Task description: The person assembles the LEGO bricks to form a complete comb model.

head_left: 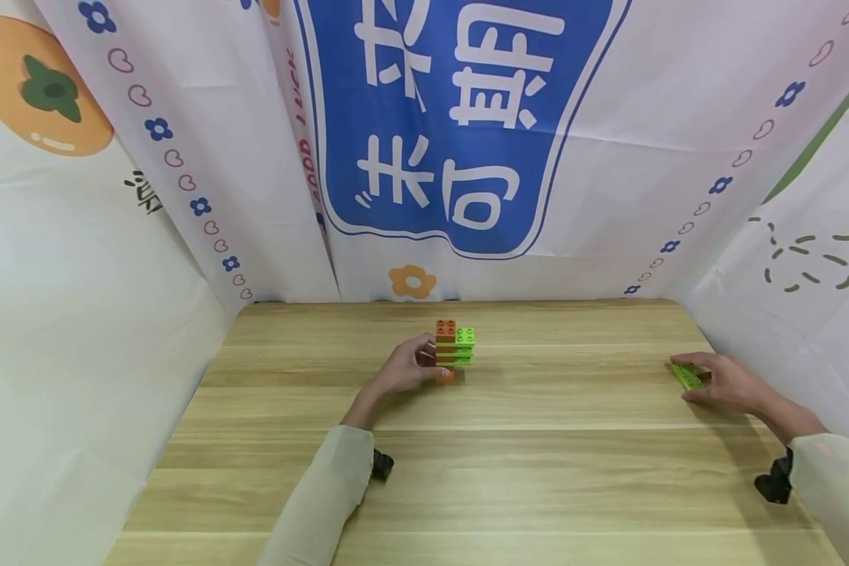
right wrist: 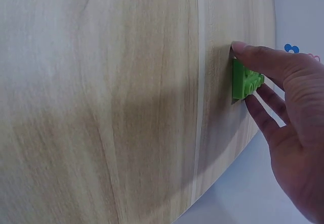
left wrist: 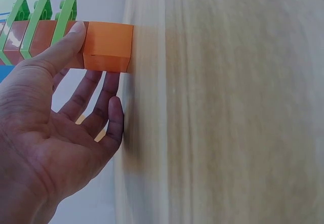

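Note:
A tower of toy building bricks stands near the back middle of the table, brown bricks layered with thin green plates that stick out to the right. Its lowest brick is orange. My left hand holds the tower low on its left side, the thumb on the front and the fingers behind. At the table's right side, a flat green studded brick lies on the wood. My right hand has its thumb and fingers curled round that brick's two ends, as the right wrist view shows.
The wooden table has white printed cloth hanging behind it and along both sides. A dark wrist camera sits under the left forearm, and another camera under the right.

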